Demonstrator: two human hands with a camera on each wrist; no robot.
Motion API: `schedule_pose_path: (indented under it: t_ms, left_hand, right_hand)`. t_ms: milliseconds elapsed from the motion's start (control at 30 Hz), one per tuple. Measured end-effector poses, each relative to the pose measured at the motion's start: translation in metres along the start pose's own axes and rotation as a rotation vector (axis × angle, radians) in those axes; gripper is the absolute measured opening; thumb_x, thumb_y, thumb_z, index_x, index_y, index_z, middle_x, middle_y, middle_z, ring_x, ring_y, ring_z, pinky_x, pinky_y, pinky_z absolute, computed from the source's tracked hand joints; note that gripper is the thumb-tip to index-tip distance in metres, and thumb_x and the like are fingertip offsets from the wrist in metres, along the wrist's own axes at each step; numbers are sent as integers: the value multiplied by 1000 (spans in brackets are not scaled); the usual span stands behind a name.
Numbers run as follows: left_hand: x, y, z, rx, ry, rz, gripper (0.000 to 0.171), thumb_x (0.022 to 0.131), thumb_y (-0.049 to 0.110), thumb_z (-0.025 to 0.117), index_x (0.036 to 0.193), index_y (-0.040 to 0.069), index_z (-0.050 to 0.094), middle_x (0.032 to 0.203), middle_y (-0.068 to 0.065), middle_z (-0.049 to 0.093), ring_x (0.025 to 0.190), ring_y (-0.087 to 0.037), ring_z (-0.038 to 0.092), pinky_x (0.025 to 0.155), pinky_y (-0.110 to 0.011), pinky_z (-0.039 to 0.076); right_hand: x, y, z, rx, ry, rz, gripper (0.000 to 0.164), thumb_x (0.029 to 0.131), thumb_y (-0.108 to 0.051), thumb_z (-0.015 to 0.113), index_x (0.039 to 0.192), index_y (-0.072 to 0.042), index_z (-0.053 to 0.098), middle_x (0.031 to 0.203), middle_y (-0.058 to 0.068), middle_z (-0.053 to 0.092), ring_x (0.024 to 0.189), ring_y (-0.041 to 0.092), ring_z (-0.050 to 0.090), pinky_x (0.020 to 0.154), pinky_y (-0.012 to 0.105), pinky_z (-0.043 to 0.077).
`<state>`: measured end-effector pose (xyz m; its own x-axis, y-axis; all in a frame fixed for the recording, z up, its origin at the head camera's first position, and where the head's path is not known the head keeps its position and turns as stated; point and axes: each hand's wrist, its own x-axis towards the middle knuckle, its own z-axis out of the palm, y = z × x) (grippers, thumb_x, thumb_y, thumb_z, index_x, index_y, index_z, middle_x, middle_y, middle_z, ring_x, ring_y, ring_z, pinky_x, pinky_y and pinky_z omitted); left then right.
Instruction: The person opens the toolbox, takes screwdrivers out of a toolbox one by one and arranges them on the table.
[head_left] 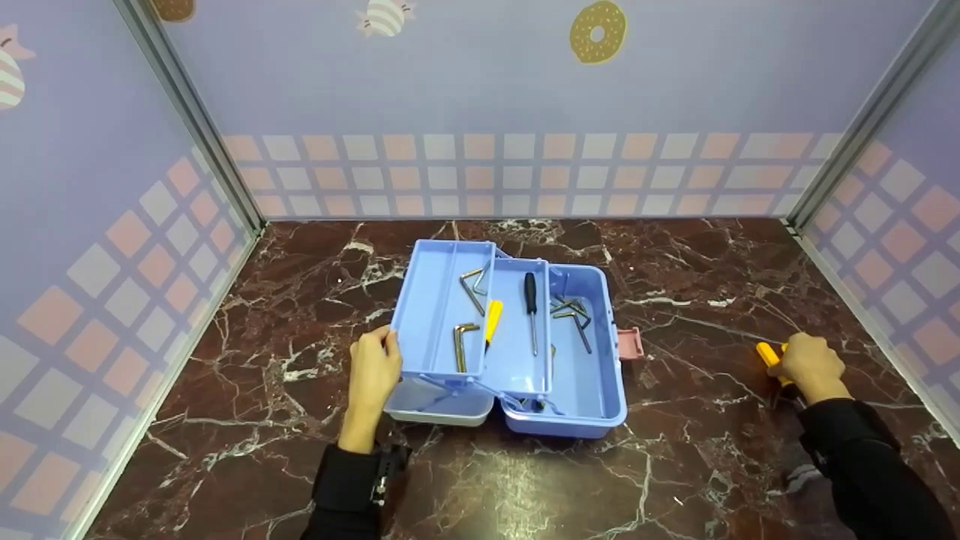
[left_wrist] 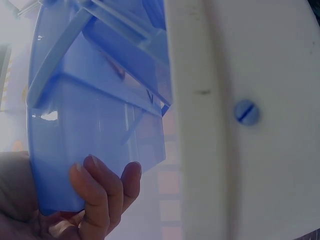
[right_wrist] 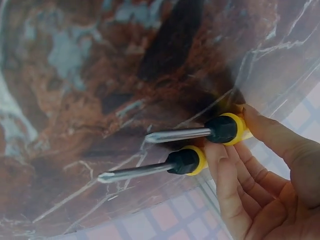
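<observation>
Black sleeves point(head_left: 877, 472), left hand point(head_left: 373, 369) curled around blue tray point(head_left: 427, 307), right hand point(head_left: 811, 367) around two screwdrivers point(right_wrist: 217, 130)

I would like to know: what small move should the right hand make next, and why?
Perhaps the right hand should lift its yellow-handled screwdriver toward the blue toolbox: the fingers seem to grip that handle, the left hand holds the upper tray by its edge, and the lower tray, where a black-handled screwdriver lies, has bare space.

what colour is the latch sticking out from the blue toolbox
Pink; the latch shows best in the head view.
</observation>
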<state>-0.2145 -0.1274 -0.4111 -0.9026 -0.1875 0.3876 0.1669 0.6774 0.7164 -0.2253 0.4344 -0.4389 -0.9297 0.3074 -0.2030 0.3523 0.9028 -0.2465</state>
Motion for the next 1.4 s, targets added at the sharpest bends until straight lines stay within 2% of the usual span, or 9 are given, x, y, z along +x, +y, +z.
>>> schedule_pose_path:
  t_ms: [133,333,400,567,700,933,1100,1233,1400]
  left_hand:
    - [-1,0,1,-2,-4,1,21,85,-1,50,66,-3,57,65,-18,59,62,-31,55,61,-46,44]
    - [0,-1,0,4,-5,8,23,86,-1,50,63,-2,54,63,-17,58,61,-31,55,61,-46,44]
    - [-1,-1,0,4,-7,8,21,86,-1,50,66,-4,57,67,-19,60,64,-33,57,63,-47,45]
    - [-1,-1,-1,2,-8,9,20,87,0,50,70,-5,59,70,-21,61,68,-35,59,66,-48,45]
    - [-1,-1,0,-5,-13,4,21,86,-1,49,67,-4,57,67,-20,60,66,-33,57,64,-47,45]
    - [-1,-1,0,-9,-22,-11,18,86,-1,48,77,-8,62,75,-23,63,71,-34,60,66,-47,45]
    - [-1,-1,0,-6,-14,-9,17,86,-1,49,81,-9,63,79,-24,63,74,-36,61,67,-47,45]
    - [0,-1,1,-1,-4,-2,17,85,-1,50,75,-8,61,75,-23,62,69,-35,59,65,-47,45]
    - [-1,-1,1,-1,7,8,20,85,-2,50,67,-5,57,68,-20,59,63,-32,55,63,-47,44]
  right_hand:
    - [-2,-1,-5,8,-16,22,40,71,-21,72,82,10,49,76,28,50,75,48,52,55,46,42]
    - [-4,-13,-28,11,5,54,60,78,-35,67,99,17,47,107,45,41,91,57,45,65,53,42]
    - [-5,-19,-37,26,31,22,61,78,-38,66,97,17,48,106,45,41,90,57,45,62,52,43]
    - [-12,-45,-59,49,129,-106,43,76,-35,65,74,7,54,88,40,50,77,54,51,52,49,43]
    - [-17,-76,-70,53,167,-193,37,80,-32,64,73,4,59,82,33,56,67,45,55,48,45,44]
    - [-21,-142,-75,76,171,-313,34,83,-26,62,89,8,62,92,32,59,66,37,59,57,47,47]
    - [-25,-190,-67,124,133,-368,28,83,-22,62,83,6,63,81,24,63,57,26,57,55,42,48]
    - [-30,-231,-56,111,139,-434,24,82,-21,62,82,4,64,80,22,64,59,27,58,57,41,49]
    - [-37,-281,-38,101,138,-507,22,81,-19,62,66,-2,63,65,13,63,52,23,56,51,37,48]
